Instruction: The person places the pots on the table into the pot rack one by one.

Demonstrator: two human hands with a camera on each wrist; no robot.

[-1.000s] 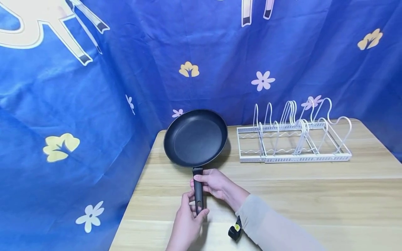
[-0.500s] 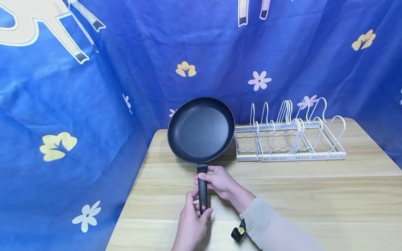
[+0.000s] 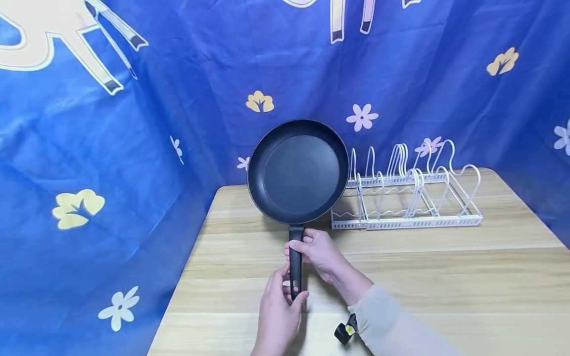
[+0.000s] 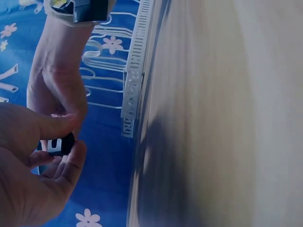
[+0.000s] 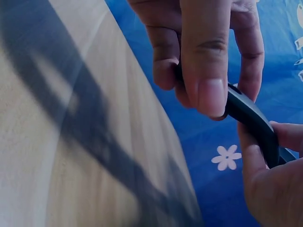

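A black frying pan point(image 3: 300, 173) is held up over the table, tilted so that its inside faces me. My right hand point(image 3: 325, 254) grips the handle point(image 3: 296, 262) just below the pan body, thumb across its front. Lower down, my left hand point(image 3: 279, 311) pinches the handle's end between thumb and fingers. In the left wrist view the handle's slotted end point(image 4: 67, 145) shows between the left thumb and fingers. The curved handle point(image 5: 258, 120) also runs between both hands in the right wrist view. The pan overlaps the left end of a white wire rack point(image 3: 423, 223) in the head view.
The rack, with several upright wire loops, stands at the back of the wooden table point(image 3: 423, 296). Blue patterned cloth point(image 3: 178, 222) hangs behind and to the left. A black wrist camera point(image 3: 345, 330) sits under the right sleeve.
The frying pan has risen and shifted right toward the rack, tilting more upright. Both hands have moved right with it, keeping their places on the handle. The view has turned slightly right.
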